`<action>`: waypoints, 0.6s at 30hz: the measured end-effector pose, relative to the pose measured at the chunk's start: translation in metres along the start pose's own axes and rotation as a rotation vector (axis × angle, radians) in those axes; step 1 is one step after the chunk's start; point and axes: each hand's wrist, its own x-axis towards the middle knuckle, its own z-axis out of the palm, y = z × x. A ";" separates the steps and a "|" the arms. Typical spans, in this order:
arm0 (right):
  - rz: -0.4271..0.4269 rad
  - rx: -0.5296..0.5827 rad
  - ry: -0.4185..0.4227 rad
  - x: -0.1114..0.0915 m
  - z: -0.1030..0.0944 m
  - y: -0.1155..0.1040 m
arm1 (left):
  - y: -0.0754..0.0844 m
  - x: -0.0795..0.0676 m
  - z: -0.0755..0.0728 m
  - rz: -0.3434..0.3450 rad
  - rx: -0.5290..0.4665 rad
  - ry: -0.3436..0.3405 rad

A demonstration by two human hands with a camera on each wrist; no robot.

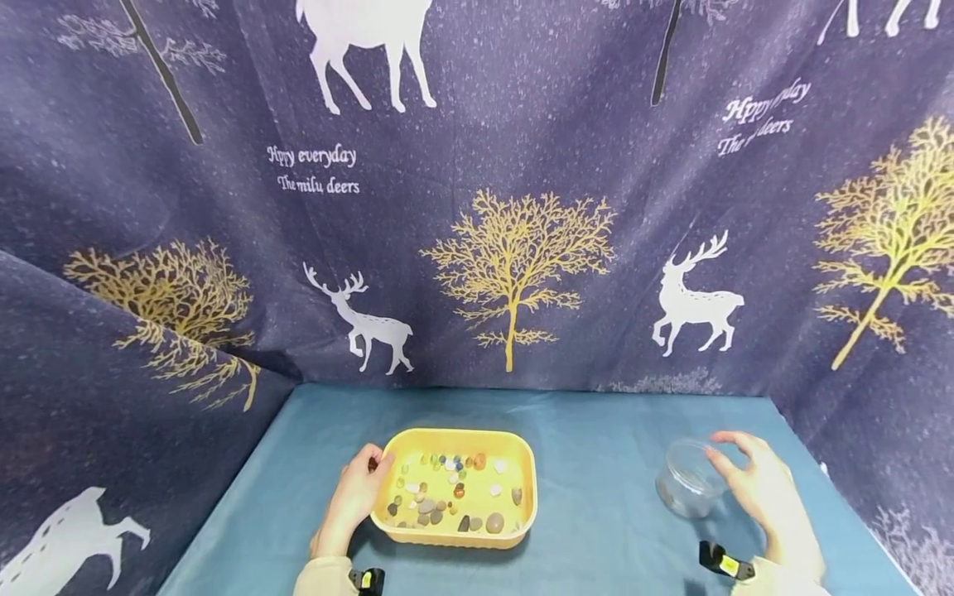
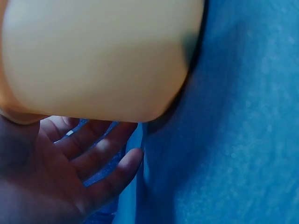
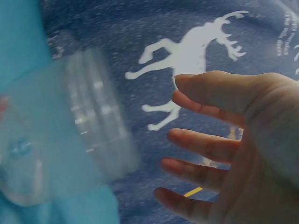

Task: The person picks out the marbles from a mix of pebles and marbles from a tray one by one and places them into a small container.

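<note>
A shallow yellow plastic tray (image 1: 455, 540) stands on the table with several small stones and glassy beads spread over its floor. My left hand (image 1: 356, 497) holds the tray's left rim; in the left wrist view its fingers (image 2: 100, 156) lie along the outside wall with the thumb at the rim. Over to the right stands a clear plastic jar (image 1: 689, 484), with a small blue bead (image 3: 21, 147) and something reddish showing through it. Beside the jar's mouth is my right hand (image 1: 760, 484), its fingers spread and slightly bent, with nothing between them.
Blue-green cloth covers the table (image 1: 596, 480). A dark curtain (image 1: 462, 165) printed with deer and trees hangs behind it and along both sides. The tray and the jar stand well apart, tray left of middle, jar near the right edge.
</note>
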 end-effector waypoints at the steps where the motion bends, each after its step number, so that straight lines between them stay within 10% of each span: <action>1: -0.010 0.003 0.018 -0.002 -0.002 -0.002 | 0.000 0.000 0.000 -0.001 0.005 0.000; 18: -0.207 0.126 -0.006 0.004 0.017 -0.073 | 0.001 0.000 0.000 0.005 0.032 0.010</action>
